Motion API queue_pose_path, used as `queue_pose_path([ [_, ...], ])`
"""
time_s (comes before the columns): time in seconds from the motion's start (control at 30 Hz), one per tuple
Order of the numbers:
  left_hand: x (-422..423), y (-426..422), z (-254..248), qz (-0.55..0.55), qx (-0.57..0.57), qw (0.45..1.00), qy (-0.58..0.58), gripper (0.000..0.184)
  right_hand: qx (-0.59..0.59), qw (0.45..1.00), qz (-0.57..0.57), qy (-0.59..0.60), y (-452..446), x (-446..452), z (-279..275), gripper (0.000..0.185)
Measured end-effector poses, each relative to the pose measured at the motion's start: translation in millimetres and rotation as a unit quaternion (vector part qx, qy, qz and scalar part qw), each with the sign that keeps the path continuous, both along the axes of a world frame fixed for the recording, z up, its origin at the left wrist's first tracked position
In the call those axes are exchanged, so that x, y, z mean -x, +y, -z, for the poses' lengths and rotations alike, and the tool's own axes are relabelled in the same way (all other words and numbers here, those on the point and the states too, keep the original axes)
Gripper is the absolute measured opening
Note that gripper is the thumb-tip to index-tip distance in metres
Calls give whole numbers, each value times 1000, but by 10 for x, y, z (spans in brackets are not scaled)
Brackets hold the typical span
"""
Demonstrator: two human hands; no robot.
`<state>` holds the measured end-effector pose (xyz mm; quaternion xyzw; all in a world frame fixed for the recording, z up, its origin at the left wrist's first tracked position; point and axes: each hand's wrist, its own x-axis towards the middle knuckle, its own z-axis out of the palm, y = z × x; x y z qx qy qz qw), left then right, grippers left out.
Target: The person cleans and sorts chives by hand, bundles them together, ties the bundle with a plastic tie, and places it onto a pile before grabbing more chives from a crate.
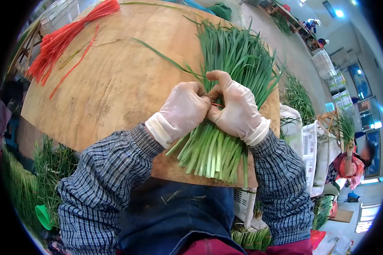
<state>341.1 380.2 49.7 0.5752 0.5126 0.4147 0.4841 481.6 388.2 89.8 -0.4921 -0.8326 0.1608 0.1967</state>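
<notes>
A thick bunch of garlic chives (238, 51) lies on the wooden table, leaves pointing away and pale cut stems toward me. Around its middle, a red plastic tie (217, 105) shows between my hands. My left hand (181, 108), in a whitish thin glove, is closed with its fingertips pinched at the tie. Gloved the same way, my right hand (239, 109) rests over the bunch, thumb and index finger pinched close to the left fingertips. The fingers hide most of the tie.
A pile of red plastic strips (72, 36) lies at the table's far left, with one loose strip (76, 72) nearby. White crates (308, 157) stand at the right. More chives (53, 170) sit at the lower left. A co-worker (353, 168) holds chives at far right.
</notes>
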Motion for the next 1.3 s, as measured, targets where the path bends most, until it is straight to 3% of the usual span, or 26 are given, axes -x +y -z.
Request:
queue_pose_path([
  [0.1, 70, 7, -95, 12, -6, 999, 37, 18, -9, 999, -41, -2, -2, -10, -32, 53],
  [0.13, 86, 30, -146, 26, 0, 999, 43, 17, 52, 997, -41, 25, -49, -34, -148, 54],
  [0.17, 107, 51, -197, 39, 9, 998, 49, 16, 44, 994, -44, 95, -101, -69, -214, 51],
  [0.23, 137, 45, -231, 53, 44, 997, 36, 15, -53, 991, -23, 118, -129, -229, -223, 42],
  [0.27, 152, 42, -235, 56, 68, 996, 17, 15, -120, 989, -31, 77, -134, -300, -201, 25],
  [0.3, 145, 35, -239, 60, 91, 994, -1, 15, -98, 993, -30, 65, -165, -325, -202, 22],
  [0.37, 138, 38, -168, 60, 104, 992, -36, 13, -52, 998, -26, 37, -222, -288, -193, 17],
  [0.47, 149, 32, -186, 53, 128, 987, -85, 11, -81, 995, -52, 38, -181, -214, -143, 14],
  [0.57, 140, 41, -327, 72, 135, 988, -21, 10, -108, 990, -76, 50, -130, -147, -48, 10],
  [0.63, 135, 157, -136, 129, -107, 981, 101, 11, -119, 989, -73, 55, -95, -128, 6, 10],
  [0.73, 108, 200, -101, 162, -271, 921, 230, 13, -140, 987, -49, 62, -102, -105, 74, 10],
  [0.83, 156, 209, -227, 170, -230, 922, 262, 15, -76, 991, -18, 108, -105, -107, 65, 10],
  [0.97, 197, 201, -402, 105, -36, 975, 192, 17, 39, 988, 22, 148, -94, 6, -69, 14],
  [1.03, 187, 248, -392, 182, -199, 922, 278, 17, -20, 996, 34, 76, -81, 70, -37, 23],
  [1.1, 183, 265, -391, 224, -283, 875, 322, 17, -91, 995, 46, -12, -87, 149, -39, 27],
  [1.23, 121, 263, -579, 260, -257, 861, 353, 15, -102, 989, 95, -56, -87, 149, 6, 29],
  [1.3, 62, 264, -591, 248, -192, 895, 318, 15, -126, 986, 102, -39, -109, 112, 54, 29],
])
